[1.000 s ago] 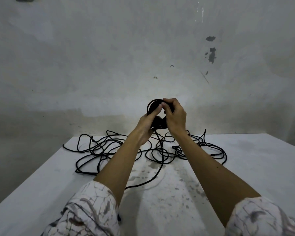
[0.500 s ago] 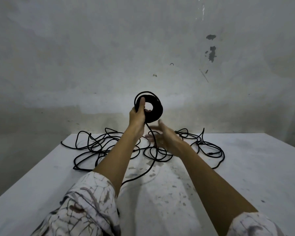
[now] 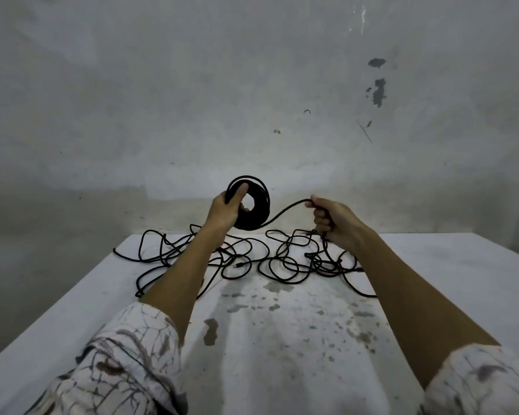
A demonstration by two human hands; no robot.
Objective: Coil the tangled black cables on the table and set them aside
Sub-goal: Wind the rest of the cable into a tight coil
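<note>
A person's two bare arms reach out over a white, paint-flecked table (image 3: 432, 265) set against a stained grey wall (image 3: 162, 100). The left hand (image 3: 225, 209) is raised above the far edge of the table and grips a thick round coil of black cable (image 3: 256, 205), thumb laid across the front of the ring and fingers hooked through its open centre. From the bottom of that coil a single black strand (image 3: 285, 211) curves up and to the right into the right hand (image 3: 333, 218), which is clenched around it; the same cable drops from under the fist to the loose tangle of thin black cables (image 3: 276, 259) sprawled across the far half of the table. To do this wrap well, the right hand would likely draw out just enough slack to match the ring's size – too long a loop would sag – and lay it flat against the earlier turns while the left thumb pins each one (a knot lifting out of the pile would call for a pause to shake it free). The cable looks matte, rubbery and springy, the coil dense and doughnut-shaped. Patterned white cuffs (image 3: 132, 354) show on both forearms.
</note>
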